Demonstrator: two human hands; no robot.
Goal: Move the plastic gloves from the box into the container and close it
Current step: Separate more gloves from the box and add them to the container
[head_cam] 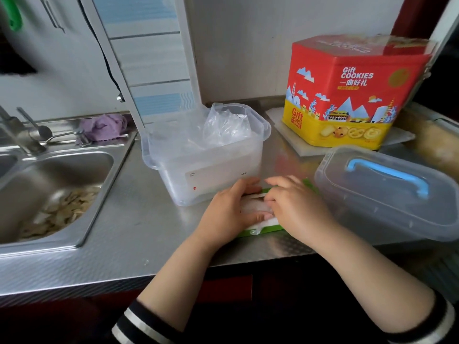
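From the head camera I count one green box [263, 228] lying flat on the steel counter [139, 219], one open translucent container [206, 155] just beyond it at 12 o'clock with crumpled plastic gloves [224, 127] already inside, one lid [387, 194] with a blue handle at 3 o'clock, one cookie tin [352, 93] at 1 o'clock and one sink [54, 184] at 9 o'clock. My left hand [229, 211] curls round the box's left end, thumb on the near edge, while my right hand [295, 207] lies over its top, fingers bent into the opening on the white gloves there.
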